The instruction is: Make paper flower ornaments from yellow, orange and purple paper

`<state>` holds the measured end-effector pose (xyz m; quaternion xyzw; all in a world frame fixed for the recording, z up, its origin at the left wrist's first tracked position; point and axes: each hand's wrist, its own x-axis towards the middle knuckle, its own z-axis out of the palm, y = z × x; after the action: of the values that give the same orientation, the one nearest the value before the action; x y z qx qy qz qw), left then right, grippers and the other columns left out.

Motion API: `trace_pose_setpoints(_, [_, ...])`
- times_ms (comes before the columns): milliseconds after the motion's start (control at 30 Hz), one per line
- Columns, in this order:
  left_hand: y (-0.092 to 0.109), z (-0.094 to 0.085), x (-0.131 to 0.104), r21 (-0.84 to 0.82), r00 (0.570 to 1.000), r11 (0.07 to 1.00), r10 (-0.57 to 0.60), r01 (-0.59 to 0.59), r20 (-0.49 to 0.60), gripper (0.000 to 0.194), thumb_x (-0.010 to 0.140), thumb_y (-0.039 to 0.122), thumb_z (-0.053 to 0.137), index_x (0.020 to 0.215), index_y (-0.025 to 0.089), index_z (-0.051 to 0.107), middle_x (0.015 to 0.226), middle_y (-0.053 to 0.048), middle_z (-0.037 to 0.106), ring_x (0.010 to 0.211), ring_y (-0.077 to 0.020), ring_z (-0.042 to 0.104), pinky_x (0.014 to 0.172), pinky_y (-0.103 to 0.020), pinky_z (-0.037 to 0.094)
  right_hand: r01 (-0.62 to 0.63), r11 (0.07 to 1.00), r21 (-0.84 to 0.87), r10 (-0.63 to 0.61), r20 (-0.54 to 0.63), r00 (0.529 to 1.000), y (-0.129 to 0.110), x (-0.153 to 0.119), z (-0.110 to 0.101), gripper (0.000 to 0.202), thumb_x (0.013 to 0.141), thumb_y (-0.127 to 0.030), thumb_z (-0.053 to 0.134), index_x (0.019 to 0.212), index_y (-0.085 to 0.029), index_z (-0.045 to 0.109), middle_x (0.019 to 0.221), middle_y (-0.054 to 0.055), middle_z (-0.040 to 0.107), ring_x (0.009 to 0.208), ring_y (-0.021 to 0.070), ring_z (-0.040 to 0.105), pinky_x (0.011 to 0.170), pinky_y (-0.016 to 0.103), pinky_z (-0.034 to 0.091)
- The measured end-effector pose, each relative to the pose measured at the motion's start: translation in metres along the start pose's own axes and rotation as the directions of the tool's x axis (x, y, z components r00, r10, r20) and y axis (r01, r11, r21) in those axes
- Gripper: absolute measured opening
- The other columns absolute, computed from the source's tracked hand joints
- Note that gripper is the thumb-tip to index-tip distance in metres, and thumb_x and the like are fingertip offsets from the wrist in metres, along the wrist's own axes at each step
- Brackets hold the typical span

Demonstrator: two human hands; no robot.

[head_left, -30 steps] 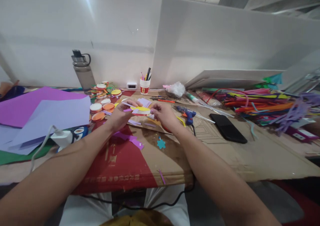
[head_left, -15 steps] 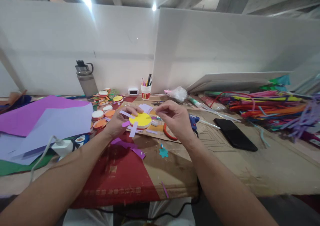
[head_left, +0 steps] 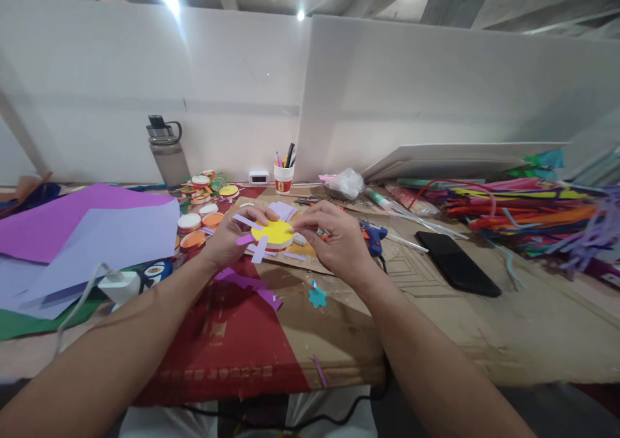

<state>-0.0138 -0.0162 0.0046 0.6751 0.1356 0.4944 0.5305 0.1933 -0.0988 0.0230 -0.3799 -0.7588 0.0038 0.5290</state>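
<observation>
My left hand [head_left: 236,232] grips the left edge of a round yellow disc [head_left: 274,232] with a white and red rim. Purple paper strips [head_left: 260,249] stick out from the disc on its left and front sides. Close to the disc's right edge is my right hand [head_left: 325,234], its fingers pinched together; anything between the fingertips is too small to name. Beneath the disc lies a piece of cardboard with more light purple strips [head_left: 294,256] on it. A blue glue gun [head_left: 374,236] rests just beyond my right hand.
Purple sheets [head_left: 111,244] and a white plug [head_left: 121,287] lie left. Behind stand a bottle [head_left: 169,157] and a pen cup [head_left: 283,178]. Round discs [head_left: 194,239] sit beside my left hand. A black phone [head_left: 455,263] and colourful pipe cleaners [head_left: 513,208] are right.
My right hand has moved left and slightly down to the disc's right edge, covering the red-handled ring. My left hand still holds the disc in nearly the same place.
</observation>
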Motion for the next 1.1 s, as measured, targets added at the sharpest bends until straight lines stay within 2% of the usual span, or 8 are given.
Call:
trace_pose_setpoints(167, [-0.001,0.0,-0.001,0.002,0.999,1.0,-0.026,0.026,-0.023,0.024,0.059,0.02,0.084,0.075,0.017,0.067,0.1,-0.011,0.07,0.103,-0.0241,0.062,0.08,-0.031,0.051,0.002,1.0,0.024,-0.003,0.03,1.0,-0.002,0.0,-0.001,0.01,0.087,-0.016,0.061,0.088,-0.023,0.069,0.088,0.003,0.064,0.084,0.0147,0.061,0.076,0.03,0.048])
trace_pose_setpoints(467, [-0.005,-0.004,0.0,0.038,0.999,0.998,-0.048,0.049,-0.013,0.019,0.062,0.016,0.078,0.078,0.017,0.067,0.102,-0.008,0.07,0.101,-0.0228,0.062,0.086,-0.033,0.048,-0.011,0.998,0.058,0.005,0.088,0.996,-0.001,-0.001,-0.002,0.014,0.088,-0.014,0.057,0.09,-0.023,0.068,0.091,0.004,0.064,0.088,0.0154,0.06,0.08,0.032,0.047])
trace_pose_setpoints(567, [-0.003,0.0,-0.002,0.068,0.996,0.995,-0.069,0.073,-0.058,0.016,0.065,0.016,0.076,0.078,0.018,0.067,0.1,-0.007,0.07,0.1,-0.0218,0.062,0.087,-0.033,0.047,-0.059,0.996,0.065,0.051,0.12,0.992,-0.002,0.0,-0.002,0.012,0.086,-0.014,0.057,0.088,-0.021,0.067,0.088,0.004,0.065,0.085,0.0157,0.06,0.078,0.032,0.047])
trace_pose_setpoints(667, [-0.002,0.005,-0.002,0.011,0.986,0.989,-0.144,0.145,-0.086,0.02,0.062,0.017,0.079,0.078,0.017,0.066,0.096,-0.006,0.07,0.092,-0.02,0.064,0.08,-0.031,0.049,-0.181,0.98,0.086,0.165,0.17,0.972,-0.002,0.002,-0.002,0.008,0.083,-0.017,0.059,0.088,-0.02,0.065,0.087,0.004,0.065,0.082,0.016,0.059,0.074,0.031,0.046])
trace_pose_setpoints(767, [0.0,0.008,-0.001,-0.043,0.963,0.97,-0.241,0.237,-0.117,0.025,0.058,0.015,0.082,0.079,0.016,0.068,0.084,-0.004,0.07,0.076,-0.0159,0.063,0.069,-0.027,0.049,-0.333,0.921,0.201,0.29,0.215,0.933,0.001,0.003,-0.002,0.022,0.079,-0.022,0.064,0.102,-0.021,0.063,0.099,0.005,0.065,0.085,0.0163,0.058,0.075,0.032,0.046])
trace_pose_setpoints(867, [-0.002,0.013,0.0,-0.219,0.946,0.936,-0.304,0.274,-0.116,0.027,0.059,0.015,0.082,0.083,0.014,0.07,0.08,-0.004,0.069,0.068,-0.012,0.06,0.063,-0.023,0.049,-0.44,0.819,0.369,0.365,0.257,0.895,0.005,0.003,-0.001,0.041,0.076,-0.027,0.069,0.115,-0.024,0.058,0.111,0.005,0.062,0.087,0.0155,0.056,0.076,0.031,0.046])
trace_pose_setpoints(967, [-0.005,0.017,0.0,-0.402,0.919,0.873,-0.363,0.276,-0.157,0.03,0.06,0.013,0.082,0.087,0.013,0.069,0.083,-0.003,0.068,0.065,-0.0083,0.058,0.056,-0.019,0.047,-0.503,0.718,0.481,0.415,0.284,0.864,0.011,0.003,0.003,0.045,0.074,-0.032,0.07,0.116,-0.024,0.059,0.104,0.003,0.061,0.086,0.0151,0.055,0.076,0.031,0.044])
trace_pose_setpoints(1100, [-0.009,0.022,-0.001,-0.482,0.873,0.823,-0.44,0.3,-0.209,0.032,0.059,0.01,0.082,0.087,0.012,0.067,0.08,-0.002,0.067,0.058,-0.0052,0.055,0.053,-0.017,0.048,-0.572,0.632,0.523,0.501,0.288,0.816,0.017,0.002,0.013,0.041,0.072,-0.036,0.071,0.11,-0.022,0.065,0.094,0.002,0.063,0.083,0.0148,0.054,0.073,0.029,0.042])
